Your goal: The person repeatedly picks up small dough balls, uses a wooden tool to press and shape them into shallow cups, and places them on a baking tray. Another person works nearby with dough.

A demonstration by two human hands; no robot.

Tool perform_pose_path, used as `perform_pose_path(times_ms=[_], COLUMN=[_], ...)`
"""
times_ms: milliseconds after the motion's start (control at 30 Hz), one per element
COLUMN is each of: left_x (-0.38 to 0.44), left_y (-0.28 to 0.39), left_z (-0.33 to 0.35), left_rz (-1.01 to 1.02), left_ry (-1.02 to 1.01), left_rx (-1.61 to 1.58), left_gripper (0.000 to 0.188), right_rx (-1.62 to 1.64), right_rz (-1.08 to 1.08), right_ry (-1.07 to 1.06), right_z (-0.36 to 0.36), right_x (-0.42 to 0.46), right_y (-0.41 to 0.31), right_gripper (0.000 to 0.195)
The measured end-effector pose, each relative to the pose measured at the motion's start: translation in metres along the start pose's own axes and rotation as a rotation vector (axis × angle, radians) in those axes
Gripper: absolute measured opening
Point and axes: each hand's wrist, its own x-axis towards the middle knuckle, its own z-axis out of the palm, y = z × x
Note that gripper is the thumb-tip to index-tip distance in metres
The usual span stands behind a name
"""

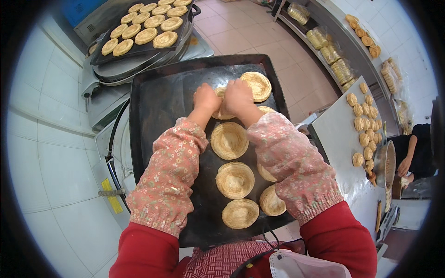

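Both my hands are at a round, hollowed dough shell (222, 115) on a black baking tray (160, 107). My left hand (207, 98) grips its left side with curled fingers, and my right hand (239, 96) covers much of its right side. The fingertips and part of the shell are hidden. Just below it lie a dough shell (229, 140), another shell (235, 180) and a third shell (240, 213) in a column. To the right is a second column, with a wide shell (257, 87) at the far corner; my right sleeve partly covers the others.
A second tray (100, 57) with several dough shells rests on round metal equipment (120, 73) at the upper left. On the right, several dough pieces (365, 121) sit on a metal worktop (333, 139) beside a large metal bowl (386, 160). Another person's hand (404, 166) is at the far right.
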Motion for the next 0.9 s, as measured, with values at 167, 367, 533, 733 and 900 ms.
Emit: perform_pose_path(times_ms=[167,367,533,733,900], left_x=[-0.009,0.011,-0.001,0.004,0.026], left_y=[-0.027,-0.014,-0.025,-0.009,0.022], left_z=[-0.001,-0.023,-0.020,-0.023,-0.009], left_rz=[0.217,0.037,0.168,0.318,0.489], left_ry=[0.011,-0.159,0.090,0.078,0.044], left_rx=[-0.099,-0.356,-0.076,-0.232,-0.182], left_gripper=[0.033,0.032,0.036,0.028,0.028], right_rx=[0.275,0.821,0.568,0.492,0.332], right_rz=[-0.082,0.040,0.103,0.221,0.081], right_ry=[-0.014,-0.143,0.306,0.181,0.152], right_z=[-0.014,-0.004,-0.037,-0.030,-0.022], right_x=[-0.007,0.022,0.018,0.010,0.034], right_y=[0.024,0.036,0.052,0.113,0.115], right_gripper=[0.029,0.031,0.024,0.021,0.023])
